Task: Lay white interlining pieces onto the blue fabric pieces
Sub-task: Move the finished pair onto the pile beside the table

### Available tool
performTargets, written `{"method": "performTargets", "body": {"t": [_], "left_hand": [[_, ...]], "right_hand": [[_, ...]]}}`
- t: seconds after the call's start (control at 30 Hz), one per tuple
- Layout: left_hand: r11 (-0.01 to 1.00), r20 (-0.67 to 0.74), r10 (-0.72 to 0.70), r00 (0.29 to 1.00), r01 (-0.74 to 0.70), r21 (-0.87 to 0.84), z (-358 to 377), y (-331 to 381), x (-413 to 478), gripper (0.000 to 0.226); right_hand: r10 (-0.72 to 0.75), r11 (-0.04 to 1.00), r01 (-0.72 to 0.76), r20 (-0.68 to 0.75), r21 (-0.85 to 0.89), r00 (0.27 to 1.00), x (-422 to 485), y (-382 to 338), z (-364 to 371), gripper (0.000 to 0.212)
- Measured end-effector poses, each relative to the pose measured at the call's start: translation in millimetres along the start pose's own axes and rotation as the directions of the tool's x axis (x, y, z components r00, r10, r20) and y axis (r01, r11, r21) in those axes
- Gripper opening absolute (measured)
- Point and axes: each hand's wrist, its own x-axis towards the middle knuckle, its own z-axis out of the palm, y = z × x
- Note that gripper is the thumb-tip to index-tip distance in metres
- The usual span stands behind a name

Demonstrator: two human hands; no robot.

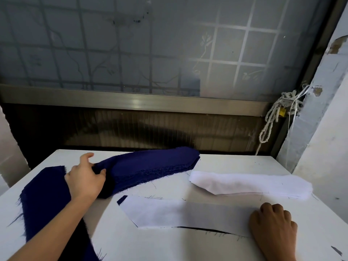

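Observation:
A stack of dark blue fabric pieces [150, 166] lies at the back of the white table [150, 245]. My left hand [85, 180] grips the stack's near left end, thumb raised. In front, a white interlining piece [180, 213] lies flat over a blue piece, whose edge shows only as a dark sliver at the corners. My right hand [273, 225] presses down on the right end of that white piece, fingers curled. A stack of white interlining pieces [250, 184] rests at the right. Another blue fabric piece [49, 204] lies under my left forearm.
Behind the table's far edge stand a dark panel and a frosted window with a metal sill [131, 102]. A white pillar [320, 129] with knotted rope [273, 117] rises at the right, close to the table's corner.

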Motion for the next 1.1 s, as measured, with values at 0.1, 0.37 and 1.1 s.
{"method": "performTargets", "body": {"t": [0.1,0.37,1.1], "left_hand": [[0.982,-0.072,-0.078,0.994,0.064,-0.176,-4,6,-16,0.039],[0.9,-0.102,0.044,0.994,-0.084,-0.428,3,14,-72,0.018],[0.687,-0.288,0.69,0.664,-0.726,-0.028,-2,19,-94,0.028]], "right_hand": [[0.005,1.0,-0.005,-0.003,0.006,1.0,2,2,3,0.02],[0.037,0.995,-0.025,-0.123,0.098,0.992,3,3,10,0.021],[-0.862,0.284,0.915,-0.341,0.287,0.374,-74,-227,-30,0.048]]}}
